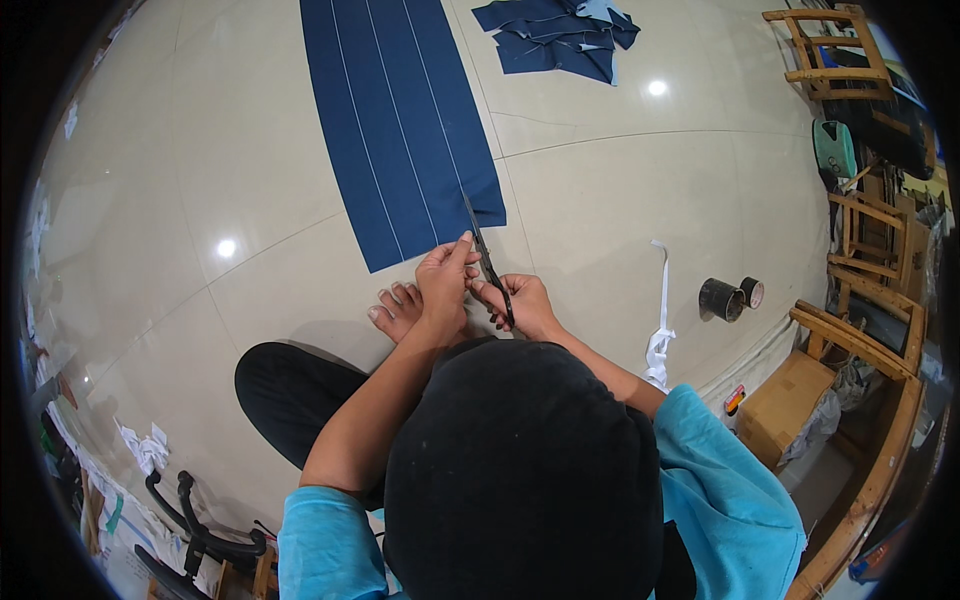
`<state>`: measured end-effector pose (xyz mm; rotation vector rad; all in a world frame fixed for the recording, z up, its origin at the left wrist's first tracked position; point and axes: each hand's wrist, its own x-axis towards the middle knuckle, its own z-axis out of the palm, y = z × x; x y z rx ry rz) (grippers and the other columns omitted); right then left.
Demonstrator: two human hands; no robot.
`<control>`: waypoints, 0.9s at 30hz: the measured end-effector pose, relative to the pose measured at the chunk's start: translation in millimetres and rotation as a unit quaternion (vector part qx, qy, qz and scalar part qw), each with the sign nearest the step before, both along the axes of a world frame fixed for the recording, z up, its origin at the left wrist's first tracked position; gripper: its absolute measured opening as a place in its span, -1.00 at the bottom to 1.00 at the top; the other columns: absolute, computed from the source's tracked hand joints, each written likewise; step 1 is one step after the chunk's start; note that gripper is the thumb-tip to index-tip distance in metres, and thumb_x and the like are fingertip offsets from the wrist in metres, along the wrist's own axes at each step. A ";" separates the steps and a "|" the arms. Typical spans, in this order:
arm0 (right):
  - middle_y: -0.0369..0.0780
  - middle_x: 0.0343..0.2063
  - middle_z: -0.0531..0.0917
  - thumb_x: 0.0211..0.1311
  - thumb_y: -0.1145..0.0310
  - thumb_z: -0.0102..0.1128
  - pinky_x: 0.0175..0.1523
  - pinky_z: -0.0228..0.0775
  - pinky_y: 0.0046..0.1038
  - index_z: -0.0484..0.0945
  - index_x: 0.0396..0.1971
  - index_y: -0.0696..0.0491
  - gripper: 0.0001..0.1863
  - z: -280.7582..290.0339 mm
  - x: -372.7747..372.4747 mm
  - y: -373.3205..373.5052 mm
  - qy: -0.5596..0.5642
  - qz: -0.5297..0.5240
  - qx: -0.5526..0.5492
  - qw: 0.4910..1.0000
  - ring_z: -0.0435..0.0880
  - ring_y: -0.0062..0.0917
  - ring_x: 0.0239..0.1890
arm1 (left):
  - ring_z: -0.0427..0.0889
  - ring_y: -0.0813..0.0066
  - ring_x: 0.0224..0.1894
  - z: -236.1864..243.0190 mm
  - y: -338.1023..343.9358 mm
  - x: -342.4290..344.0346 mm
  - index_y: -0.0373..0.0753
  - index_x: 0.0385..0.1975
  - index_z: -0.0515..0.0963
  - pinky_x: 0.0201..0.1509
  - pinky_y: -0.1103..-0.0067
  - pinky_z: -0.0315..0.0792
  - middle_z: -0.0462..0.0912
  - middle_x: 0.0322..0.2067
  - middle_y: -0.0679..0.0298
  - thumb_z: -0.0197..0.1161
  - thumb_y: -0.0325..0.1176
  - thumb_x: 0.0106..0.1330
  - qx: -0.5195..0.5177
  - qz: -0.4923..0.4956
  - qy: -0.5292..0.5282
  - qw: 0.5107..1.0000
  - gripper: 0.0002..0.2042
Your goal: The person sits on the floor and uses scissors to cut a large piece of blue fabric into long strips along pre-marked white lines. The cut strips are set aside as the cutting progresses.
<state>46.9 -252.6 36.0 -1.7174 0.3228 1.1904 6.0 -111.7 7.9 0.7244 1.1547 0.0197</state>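
Observation:
A long dark blue fabric piece (385, 120) with thin white lines lies flat on the tiled floor, its near right corner slightly raised. My left hand (443, 275) pinches at its near edge. In my right hand (520, 300) are long dark scissors (478, 237), blades pointing away from me along the rightmost white line, over the fabric. My bare foot (397, 312) is just left of and partly behind my left hand. My legs and head cover part of the lower view.
Loose blue fabric pieces (545, 45) lie at the back. At right are a white strip (657, 340), two rolls (720, 298), wooden frames (860, 215) and a cardboard box (775, 405). A black chair base (195, 530) and white scraps (145, 445) are at lower left.

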 end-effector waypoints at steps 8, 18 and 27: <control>-0.29 -0.73 0.56 0.24 0.04 0.55 -0.67 0.26 -0.60 0.52 -0.63 0.09 -0.50 -2.2 -3.4 -1.8 -0.012 -0.001 0.003 1.000 0.48 -0.71 -0.75 | 0.56 0.66 -0.52 2.2 0.3 0.9 -0.27 -0.24 0.64 -0.49 0.70 0.36 0.74 -0.41 0.28 0.44 -0.19 0.42 0.004 -0.006 0.011 1.000 -0.75; -0.33 -0.71 0.57 0.26 0.11 0.54 -0.67 0.24 -0.61 0.58 -0.60 0.08 -0.57 -2.2 -4.7 -2.4 -0.008 0.001 0.001 1.000 0.50 -0.73 -0.73 | 0.53 0.67 -0.53 1.7 0.7 -0.6 -0.25 -0.27 0.65 -0.49 0.69 0.36 0.74 -0.41 0.29 0.42 -0.19 0.44 0.004 -0.007 -0.003 1.000 -0.77; -0.31 -0.72 0.56 0.26 0.11 0.53 -0.66 0.25 -0.60 0.56 -0.61 0.09 -0.56 -3.5 -5.3 -2.0 -0.008 -0.001 -0.003 1.000 0.49 -0.71 -0.74 | 0.48 0.70 -0.56 4.6 1.1 -0.6 -0.26 -0.27 0.66 -0.50 0.71 0.33 0.74 -0.42 0.29 0.41 -0.19 0.44 0.010 -0.014 -0.004 1.000 -0.76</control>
